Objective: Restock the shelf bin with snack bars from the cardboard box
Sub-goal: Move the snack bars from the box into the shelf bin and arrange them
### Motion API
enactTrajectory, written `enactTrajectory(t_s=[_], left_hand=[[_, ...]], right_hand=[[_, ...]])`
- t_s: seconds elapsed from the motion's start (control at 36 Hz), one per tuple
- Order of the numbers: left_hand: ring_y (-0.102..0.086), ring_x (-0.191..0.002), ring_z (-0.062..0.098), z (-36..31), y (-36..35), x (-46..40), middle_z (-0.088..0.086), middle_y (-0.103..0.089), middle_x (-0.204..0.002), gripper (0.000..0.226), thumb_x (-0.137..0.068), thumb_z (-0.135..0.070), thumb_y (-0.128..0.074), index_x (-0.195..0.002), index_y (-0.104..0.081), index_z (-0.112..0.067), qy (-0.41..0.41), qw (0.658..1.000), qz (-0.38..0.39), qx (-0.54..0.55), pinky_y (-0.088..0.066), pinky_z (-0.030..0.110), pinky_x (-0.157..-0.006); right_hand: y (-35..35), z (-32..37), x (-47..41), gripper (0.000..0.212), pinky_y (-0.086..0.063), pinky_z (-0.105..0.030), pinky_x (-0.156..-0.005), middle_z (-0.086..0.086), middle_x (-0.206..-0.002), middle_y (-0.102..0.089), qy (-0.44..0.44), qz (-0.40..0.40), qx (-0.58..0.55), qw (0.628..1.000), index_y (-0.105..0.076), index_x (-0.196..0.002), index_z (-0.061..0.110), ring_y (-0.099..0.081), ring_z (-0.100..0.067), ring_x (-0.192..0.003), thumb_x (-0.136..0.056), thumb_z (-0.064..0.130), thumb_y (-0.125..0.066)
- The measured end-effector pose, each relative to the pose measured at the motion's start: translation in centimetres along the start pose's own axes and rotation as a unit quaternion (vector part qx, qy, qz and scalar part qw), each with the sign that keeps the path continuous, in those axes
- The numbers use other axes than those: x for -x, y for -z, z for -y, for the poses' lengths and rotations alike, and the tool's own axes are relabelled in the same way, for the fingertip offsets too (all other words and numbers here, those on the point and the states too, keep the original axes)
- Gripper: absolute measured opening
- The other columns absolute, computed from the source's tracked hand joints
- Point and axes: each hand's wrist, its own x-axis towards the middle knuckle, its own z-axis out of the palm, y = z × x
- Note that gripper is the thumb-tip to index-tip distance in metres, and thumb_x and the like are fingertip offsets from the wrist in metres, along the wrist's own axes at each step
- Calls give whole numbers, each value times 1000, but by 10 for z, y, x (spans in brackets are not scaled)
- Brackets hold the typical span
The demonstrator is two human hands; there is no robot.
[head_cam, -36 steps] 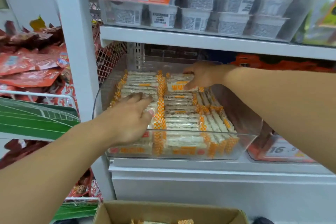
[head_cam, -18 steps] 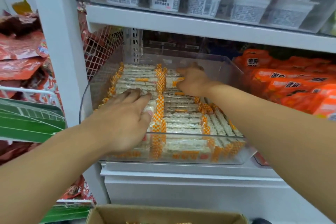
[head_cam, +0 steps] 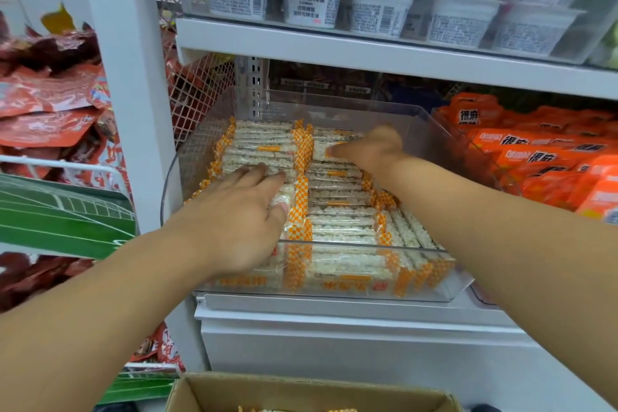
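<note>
On the shelf, the clear bin (head_cam: pixel 334 281) holds rows of bars (head_cam: pixel 337 221); left hand (head_cam: pixel 234 221) lies flat on the left row, fingers straight and slightly spread; right hand (head_cam: pixel 371 147) presses bars at the back, its fingers hidden; below, the box (head_cam: pixel 207 393).

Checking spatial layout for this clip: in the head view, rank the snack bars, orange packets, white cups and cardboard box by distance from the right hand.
1. snack bars, under the right hand
2. orange packets, right
3. white cups, above
4. cardboard box, bottom
</note>
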Motion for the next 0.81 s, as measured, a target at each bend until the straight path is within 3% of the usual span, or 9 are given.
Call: enactTrajectory(t_s=[0.08,0.25,0.39,0.53,0.61,0.67,0.72,0.81], left_hand=[[-1,-152,18,-2,1,0,-2,-2,-166,57,-104,-45,-21,-157,-7,-34,2,1000,-1,-1,-4,35,-123],[-1,-152,18,-1,0,1,-1,-3,-166,57,-104,-45,-22,-157,-7,-34,-2,1000,-4,3,-3,35,-123],[-3,-152,18,1,-2,0,-1,-5,-166,57,-103,-46,-22,-157,-9,-34,-7,1000,-9,9,-7,39,-124],[-2,-153,18,-1,-1,1,-1,-4,-166,56,-104,-44,-23,-158,-10,-33,-8,1000,-11,7,-4,36,-124],[-4,-153,19,-1,-1,2,0,-7,-166,56,-105,-44,-23,-158,-12,-31,-11,1000,-16,13,-5,37,-124],[-16,-151,23,0,-2,3,3,-20,-163,54,-104,-44,-24,-156,-23,-28,-16,999,-39,34,-15,37,-122],[-42,-135,29,-1,-2,8,9,-48,-144,56,-100,-47,-26,-144,-44,-18,-40,991,-119,38,-36,40,-110],[-59,-104,27,-20,5,26,7,-66,-109,46,-97,-44,-38,-115,-64,-11,-116,948,-293,37,-46,39,-87]], right_hand=[[-5,3,1,90,-51,-27,-83,-9,-130,-61,11,9,7,1000,-50,-136,6,-61,-26,-116,-66,46,-90],[-8,6,7,87,-45,-27,-77,-14,-124,-64,47,31,56,997,-43,-140,1,-62,-27,-114,-78,50,-80],[-5,-2,3,98,-53,-39,-96,-14,-133,-49,75,5,85,994,-43,-138,8,-58,-28,-113,-66,60,-84],[8,-5,4,105,-50,-34,-100,-8,-139,-49,107,15,98,989,-43,-144,18,-54,-26,-123,-59,63,-86],[25,-4,17,88,-50,-27,-82,-1,-132,-56,134,43,135,981,-49,-142,21,-59,-19,-113,-68,54,-85],[41,-2,40,77,-45,-21,-73,1,-133,-58,158,57,133,977,-50,-143,21,-57,-15,-101,-76,42,-83],[56,-6,74,58,-41,-18,-77,0,-129,-64,231,4,127,965,-61,-133,18,-60,-15,-102,-82,37,-79],[65,-28,137,17,-40,-20,-73,0,-92,-69,368,-217,27,904,-73,-96,13,-60,-13,-83,-89,28,-70]])
